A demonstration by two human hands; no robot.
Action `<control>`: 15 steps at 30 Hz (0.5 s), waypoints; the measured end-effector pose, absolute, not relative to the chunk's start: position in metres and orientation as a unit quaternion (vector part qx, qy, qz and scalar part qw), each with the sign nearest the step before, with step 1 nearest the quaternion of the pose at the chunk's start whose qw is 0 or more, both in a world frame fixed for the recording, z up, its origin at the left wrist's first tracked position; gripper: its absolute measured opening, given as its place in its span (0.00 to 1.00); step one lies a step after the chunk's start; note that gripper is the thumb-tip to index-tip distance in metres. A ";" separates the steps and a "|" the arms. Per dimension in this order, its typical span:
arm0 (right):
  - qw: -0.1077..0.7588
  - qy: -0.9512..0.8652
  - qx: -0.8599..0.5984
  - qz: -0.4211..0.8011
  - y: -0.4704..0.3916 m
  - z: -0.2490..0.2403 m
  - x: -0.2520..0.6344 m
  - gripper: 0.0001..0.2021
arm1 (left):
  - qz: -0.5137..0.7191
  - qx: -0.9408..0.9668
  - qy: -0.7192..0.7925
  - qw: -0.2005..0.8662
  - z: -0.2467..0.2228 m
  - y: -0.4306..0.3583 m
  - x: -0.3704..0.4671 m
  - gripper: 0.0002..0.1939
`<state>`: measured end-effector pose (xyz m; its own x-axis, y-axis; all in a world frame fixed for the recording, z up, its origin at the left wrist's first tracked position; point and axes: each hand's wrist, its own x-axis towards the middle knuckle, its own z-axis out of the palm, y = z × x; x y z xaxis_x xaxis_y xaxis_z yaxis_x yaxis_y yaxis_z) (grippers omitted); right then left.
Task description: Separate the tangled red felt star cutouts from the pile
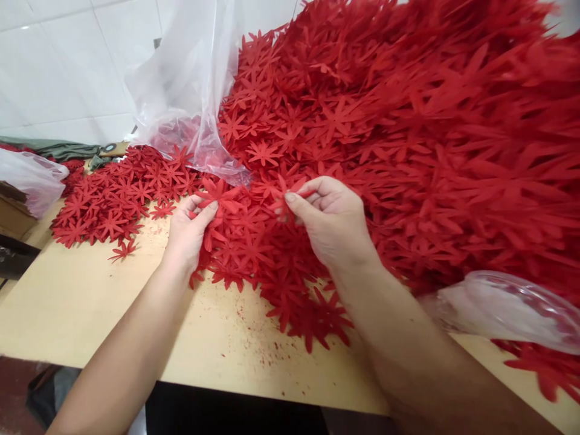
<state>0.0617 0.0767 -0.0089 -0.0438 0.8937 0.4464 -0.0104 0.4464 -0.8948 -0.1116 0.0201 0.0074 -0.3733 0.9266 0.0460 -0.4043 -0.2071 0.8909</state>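
Between thumb and fingers, my left hand (188, 229) pinches a red fabric flower (223, 198) with long narrow petals. My right hand (333, 220) is also closed, its thumb and forefinger on another red flower (287, 192) that partly blends into the pile. Both hands are over the front part of a large heap of red flowers (344, 121), which rises high at the back and right. A few loose flowers (312, 317) spill toward the table's front edge, beneath my right forearm.
A smaller heap of red flowers (113, 193) lies at the left on the pale wooden table (90, 308). Behind it hangs a clear plastic bag (190, 90). A clear plastic container (502, 308) stands at the right. White tiles (67, 66) cover the wall.
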 end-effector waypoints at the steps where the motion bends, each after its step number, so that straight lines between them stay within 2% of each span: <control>1: 0.598 -0.608 -0.375 0.363 0.081 -0.012 0.064 0.10 | 0.705 0.320 0.421 0.473 0.008 0.019 -0.110 0.17; 3: 0.614 -0.606 -0.403 0.305 0.088 -0.017 0.070 0.10 | 0.690 0.339 0.425 0.479 0.008 0.018 -0.106 0.17; 5: 0.616 -0.621 -0.431 0.223 0.092 -0.018 0.075 0.15 | 0.679 0.351 0.433 0.478 0.007 0.017 -0.103 0.17; 7: 0.597 -0.651 -0.450 0.133 0.090 -0.015 0.076 0.20 | 0.672 0.356 0.444 0.474 0.006 0.016 -0.102 0.17; 9: 0.576 -0.686 -0.438 0.083 0.080 -0.008 0.073 0.21 | 0.661 0.366 0.466 0.461 0.005 0.015 -0.100 0.17; 11: 0.556 -0.724 -0.391 0.118 0.067 0.000 0.066 0.18 | 0.646 0.389 0.485 0.443 0.004 0.014 -0.098 0.16; 15: 0.481 -0.757 -0.310 0.315 0.045 0.005 0.048 0.17 | 0.626 0.431 0.474 0.446 0.005 0.010 -0.091 0.18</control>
<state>0.0477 0.0447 0.0045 -0.3449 0.7724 0.5333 0.1660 0.6094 -0.7753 -0.0912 0.0102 0.0051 -0.2316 0.9658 0.1165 -0.1504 -0.1539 0.9766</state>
